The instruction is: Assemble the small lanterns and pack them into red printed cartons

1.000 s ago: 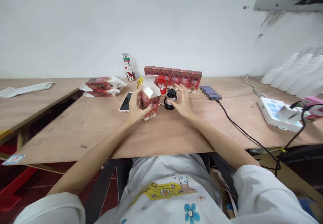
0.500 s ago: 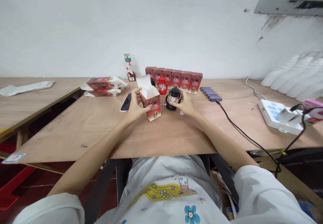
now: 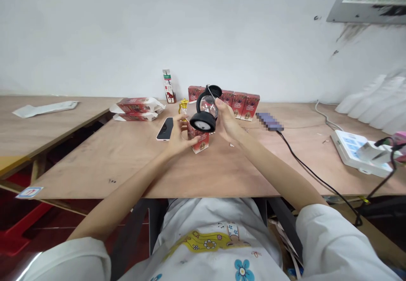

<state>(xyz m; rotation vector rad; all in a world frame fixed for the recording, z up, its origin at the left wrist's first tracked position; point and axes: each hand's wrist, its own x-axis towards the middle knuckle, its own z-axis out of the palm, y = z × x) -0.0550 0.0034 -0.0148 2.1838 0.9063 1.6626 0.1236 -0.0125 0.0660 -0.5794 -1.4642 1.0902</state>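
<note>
My right hand [image 3: 226, 119] is closed on a small black lantern [image 3: 204, 114] with a clear globe, lifted and tilted so its round base faces me. Below and partly behind the lantern stands a red printed box [image 3: 200, 145], and my left hand [image 3: 180, 136] grips it from the left side. The lantern hides the top of this box. A small gold lantern [image 3: 183, 105] is just beyond my left hand. Behind the raised lantern, a row of red boxes [image 3: 250, 107] lines the back of the table.
Flattened red cartons [image 3: 133, 108] lie at the left, near a phone [image 3: 165, 129] and a bottle [image 3: 169, 87]. On the right are a blurred-out phone [image 3: 269, 121] with a black cable and a white power strip [image 3: 360, 152]. White packaging [image 3: 368, 99] leans by the wall.
My right hand has raised the black lantern off the table and moved it left over the box, tilting it. My left hand still holds the box. The view has shifted slightly.
</note>
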